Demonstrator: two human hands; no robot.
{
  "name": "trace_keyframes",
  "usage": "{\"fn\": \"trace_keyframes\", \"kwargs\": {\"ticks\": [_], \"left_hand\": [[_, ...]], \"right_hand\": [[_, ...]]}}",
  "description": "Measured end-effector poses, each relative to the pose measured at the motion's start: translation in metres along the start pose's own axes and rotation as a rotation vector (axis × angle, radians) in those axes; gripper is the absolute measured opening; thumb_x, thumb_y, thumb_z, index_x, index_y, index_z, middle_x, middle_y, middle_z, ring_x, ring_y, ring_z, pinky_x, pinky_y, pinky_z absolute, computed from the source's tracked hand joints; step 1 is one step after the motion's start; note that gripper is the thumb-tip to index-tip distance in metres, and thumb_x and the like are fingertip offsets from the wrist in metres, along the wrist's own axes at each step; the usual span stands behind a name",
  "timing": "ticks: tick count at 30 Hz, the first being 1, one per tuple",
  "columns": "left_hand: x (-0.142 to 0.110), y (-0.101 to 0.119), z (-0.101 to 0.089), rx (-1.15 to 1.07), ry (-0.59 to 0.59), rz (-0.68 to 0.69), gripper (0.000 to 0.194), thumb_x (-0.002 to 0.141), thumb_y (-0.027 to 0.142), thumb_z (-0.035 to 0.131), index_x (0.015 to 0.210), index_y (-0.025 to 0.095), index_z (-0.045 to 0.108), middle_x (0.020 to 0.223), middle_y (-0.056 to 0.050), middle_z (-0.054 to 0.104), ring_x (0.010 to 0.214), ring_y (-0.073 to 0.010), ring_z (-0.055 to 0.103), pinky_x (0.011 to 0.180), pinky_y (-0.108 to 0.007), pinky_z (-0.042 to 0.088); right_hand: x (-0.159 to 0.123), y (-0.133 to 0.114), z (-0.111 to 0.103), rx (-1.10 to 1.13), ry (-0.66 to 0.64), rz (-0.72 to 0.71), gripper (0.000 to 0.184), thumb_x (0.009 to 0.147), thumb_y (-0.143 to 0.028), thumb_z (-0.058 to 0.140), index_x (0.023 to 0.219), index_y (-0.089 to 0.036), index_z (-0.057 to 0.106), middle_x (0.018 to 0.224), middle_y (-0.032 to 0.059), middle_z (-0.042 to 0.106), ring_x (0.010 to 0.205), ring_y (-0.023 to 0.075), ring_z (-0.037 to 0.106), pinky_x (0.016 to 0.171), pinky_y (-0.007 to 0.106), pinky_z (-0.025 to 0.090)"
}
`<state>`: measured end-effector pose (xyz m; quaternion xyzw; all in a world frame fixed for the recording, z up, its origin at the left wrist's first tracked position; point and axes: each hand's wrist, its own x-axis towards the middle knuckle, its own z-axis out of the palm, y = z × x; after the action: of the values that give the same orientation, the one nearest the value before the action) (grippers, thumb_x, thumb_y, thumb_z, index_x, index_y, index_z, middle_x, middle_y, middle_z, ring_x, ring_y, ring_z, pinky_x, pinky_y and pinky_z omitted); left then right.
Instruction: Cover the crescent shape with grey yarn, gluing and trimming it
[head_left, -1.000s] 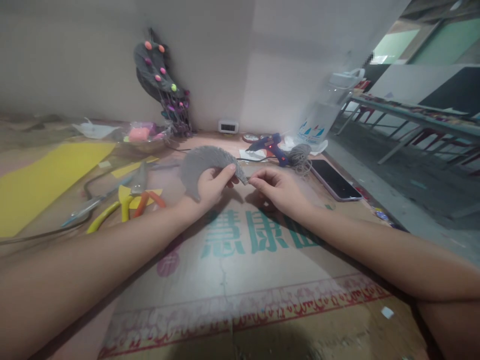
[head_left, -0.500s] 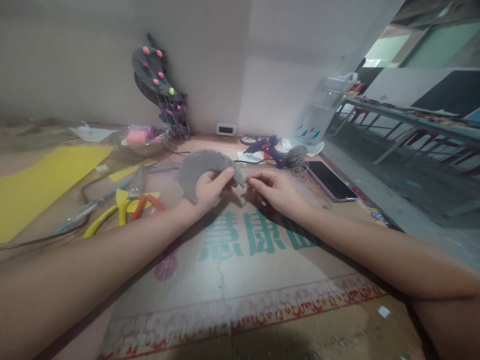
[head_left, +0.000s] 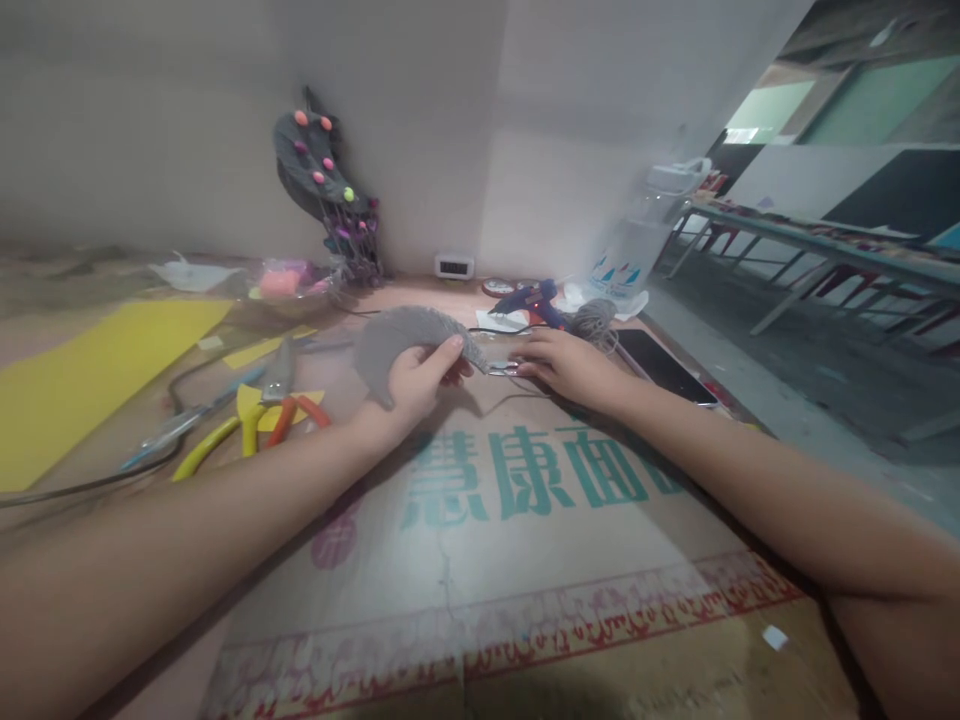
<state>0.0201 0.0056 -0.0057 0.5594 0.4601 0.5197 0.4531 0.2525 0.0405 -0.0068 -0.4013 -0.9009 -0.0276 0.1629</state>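
A grey crescent (head_left: 394,340) wrapped in yarn is gripped in my left hand (head_left: 421,378), the thumb pressing on top close to its right tip. At that tip, a small shiny metal tool (head_left: 502,369) sticks out from the fingers of my right hand (head_left: 559,366), which are closed on it. Its exact kind is too small to make out. A strand of grey yarn (head_left: 517,398) lies in a loop below the right fingers. Beyond that hand are a blue glue gun (head_left: 525,298) and a bundle of grey yarn (head_left: 594,322).
Pliers (head_left: 279,375) with yellow and orange handles lie left, near yellow sheets (head_left: 112,370). A decorated crescent (head_left: 304,165) hangs on the wall. A small digital clock (head_left: 454,267), a water bottle (head_left: 630,245) and a phone (head_left: 664,367) are around the cardboard (head_left: 480,555).
My right hand has shifted slightly right and up, and the metal tool now shows at its fingertips. My left hand keeps hold of the crescent. The view has tilted slightly.
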Motion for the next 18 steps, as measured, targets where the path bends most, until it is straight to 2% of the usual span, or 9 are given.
{"fn": "trace_keyframes", "kwargs": {"ticks": [4, 7, 9, 12, 14, 16, 18], "left_hand": [[-0.001, -0.002, -0.002, -0.007, -0.049, 0.019, 0.037, 0.083, 0.037, 0.055, 0.051, 0.020, 0.062, 0.055, -0.005, 0.063, 0.055, -0.0173, 0.057, 0.060, -0.031, 0.046], [-0.001, -0.002, -0.003, -0.026, -0.065, 0.021, 0.036, 0.083, 0.035, 0.055, 0.051, 0.020, 0.062, 0.055, -0.005, 0.062, 0.053, -0.0160, 0.056, 0.059, -0.030, 0.046], [-0.002, -0.001, -0.003, -0.038, -0.062, 0.026, 0.036, 0.084, 0.034, 0.055, 0.052, 0.019, 0.062, 0.055, -0.004, 0.062, 0.052, -0.0153, 0.055, 0.058, -0.029, 0.045], [-0.002, 0.001, -0.003, -0.045, -0.046, 0.053, 0.037, 0.086, 0.034, 0.055, 0.054, 0.018, 0.062, 0.056, -0.004, 0.062, 0.052, -0.0138, 0.054, 0.057, -0.027, 0.045], [-0.002, 0.001, -0.003, -0.048, -0.022, 0.069, 0.037, 0.087, 0.033, 0.055, 0.054, 0.018, 0.062, 0.056, -0.003, 0.062, 0.052, -0.0128, 0.054, 0.056, -0.026, 0.046], [0.000, 0.000, -0.003, -0.074, 0.024, 0.073, 0.035, 0.087, 0.032, 0.056, 0.056, 0.018, 0.062, 0.057, -0.002, 0.062, 0.051, -0.0119, 0.054, 0.055, -0.024, 0.046], [0.003, -0.003, -0.003, -0.117, 0.081, 0.068, 0.032, 0.087, 0.029, 0.055, 0.058, 0.018, 0.063, 0.058, -0.002, 0.062, 0.051, -0.0112, 0.054, 0.053, -0.023, 0.044]], "right_hand": [[0.000, -0.003, -0.001, -0.128, -0.035, -0.070, 0.029, 0.096, -0.032, 0.053, 0.112, -0.015, 0.071, 0.101, 0.0129, 0.065, 0.099, 0.0246, 0.060, 0.087, 0.037, 0.048], [0.000, -0.002, 0.000, -0.186, -0.056, -0.069, 0.030, 0.098, -0.028, 0.047, 0.111, -0.013, 0.070, 0.099, 0.0131, 0.065, 0.096, 0.0234, 0.060, 0.088, 0.037, 0.048], [0.000, 0.001, 0.003, -0.218, -0.049, -0.025, 0.028, 0.097, -0.022, 0.044, 0.107, -0.010, 0.069, 0.100, 0.0145, 0.065, 0.097, 0.0233, 0.059, 0.089, 0.036, 0.046], [-0.001, 0.008, 0.005, -0.215, 0.000, 0.144, 0.025, 0.093, -0.014, 0.045, 0.106, -0.009, 0.065, 0.100, 0.0160, 0.067, 0.092, 0.0238, 0.061, 0.083, 0.034, 0.046], [-0.001, 0.012, 0.000, -0.158, 0.110, 0.293, 0.025, 0.092, -0.016, 0.046, 0.110, -0.011, 0.063, 0.091, 0.0133, 0.068, 0.079, 0.0230, 0.061, 0.074, 0.034, 0.046], [0.000, 0.011, -0.013, -0.085, 0.282, 0.405, 0.027, 0.095, -0.021, 0.043, 0.114, -0.013, 0.060, 0.081, 0.0089, 0.066, 0.070, 0.0216, 0.059, 0.068, 0.033, 0.045], [0.001, 0.003, -0.027, -0.014, 0.456, 0.429, 0.030, 0.099, -0.026, 0.036, 0.117, -0.015, 0.058, 0.083, 0.0070, 0.064, 0.073, 0.0208, 0.059, 0.070, 0.033, 0.045]]}}
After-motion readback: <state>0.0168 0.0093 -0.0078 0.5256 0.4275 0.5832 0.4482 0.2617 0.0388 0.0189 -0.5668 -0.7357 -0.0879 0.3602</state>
